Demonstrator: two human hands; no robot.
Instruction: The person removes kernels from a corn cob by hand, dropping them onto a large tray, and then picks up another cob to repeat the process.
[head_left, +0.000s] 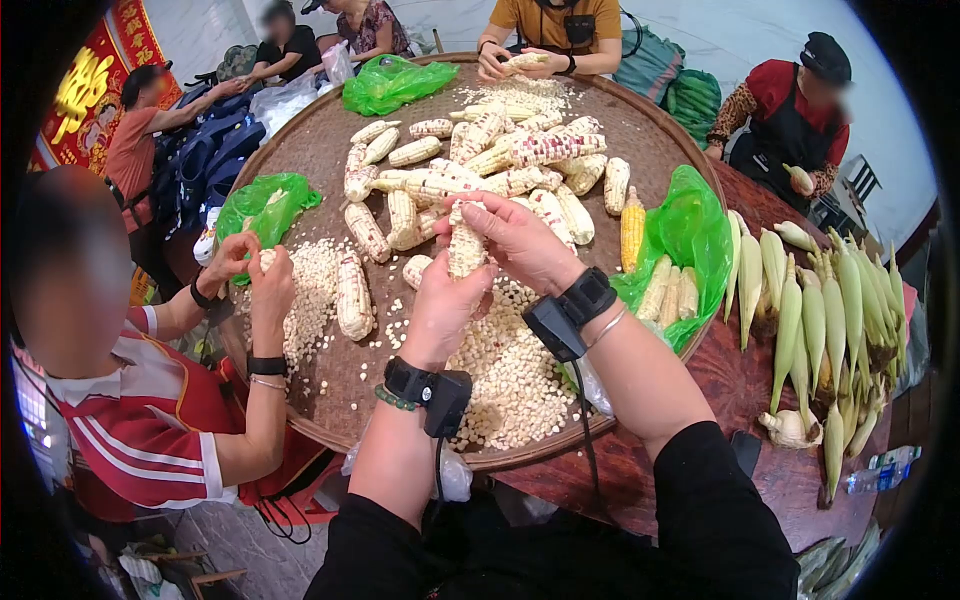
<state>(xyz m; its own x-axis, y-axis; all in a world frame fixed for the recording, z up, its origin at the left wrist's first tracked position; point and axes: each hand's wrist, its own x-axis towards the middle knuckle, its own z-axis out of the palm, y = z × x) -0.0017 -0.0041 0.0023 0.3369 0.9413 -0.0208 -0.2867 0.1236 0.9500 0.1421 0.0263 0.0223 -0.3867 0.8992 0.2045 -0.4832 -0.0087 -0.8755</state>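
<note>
My left hand (447,305) is closed around the lower part of a pale corn cob (466,248), which stands roughly upright between my hands. The fingers of my right hand (517,238) are closed on the cob's upper end. Below both hands, loose kernels (510,375) lie heaped on a round woven tray (345,400). Beyond the cob is a pile of white and purple-speckled ears (480,150). One yellow ear (632,232) lies to the right, beside a green plastic bag (690,235) with several cobs in it.
A co-worker in red and white (150,410) handles corn at the left; another in orange (555,40) sits across the tray. Unhusked ears (815,320) cover part of the red table (660,430) at right. Another person (790,130) stands behind it. Black cables hang from both wrist devices.
</note>
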